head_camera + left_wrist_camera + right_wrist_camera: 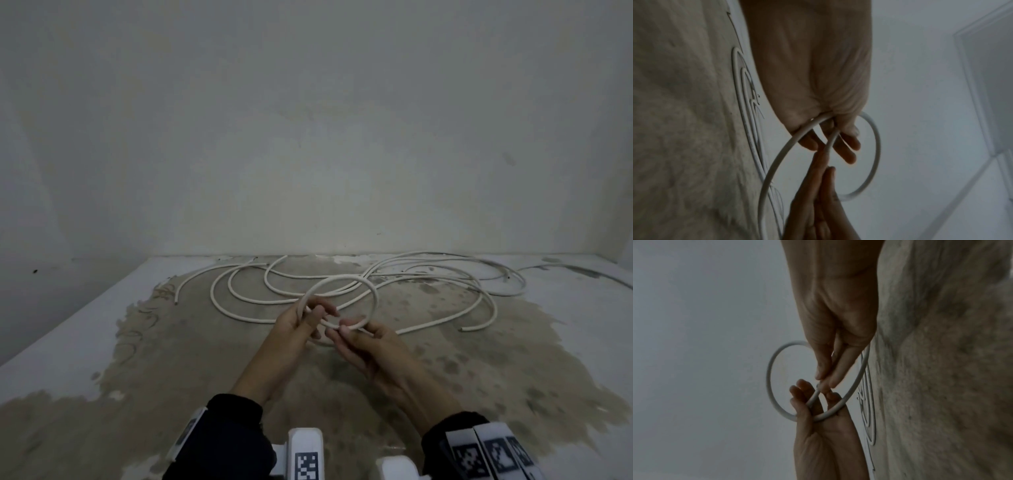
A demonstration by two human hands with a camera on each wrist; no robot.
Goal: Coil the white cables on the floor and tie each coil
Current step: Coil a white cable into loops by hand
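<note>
Several white cables lie in loose, overlapping curves on the floor near the wall. Above the floor, both hands hold one small raised loop of white cable. My left hand has its fingers curled round the loop's left side, where two strands cross. The same grip shows close up in the left wrist view, left hand on the loop. My right hand pinches the strand at the loop's near side. In the right wrist view the right hand pinches it just above the left hand.
The floor has a worn brown patch and meets a plain wall right behind the cables. Free cable ends lie at left and right. A thin dark wire runs along the far right.
</note>
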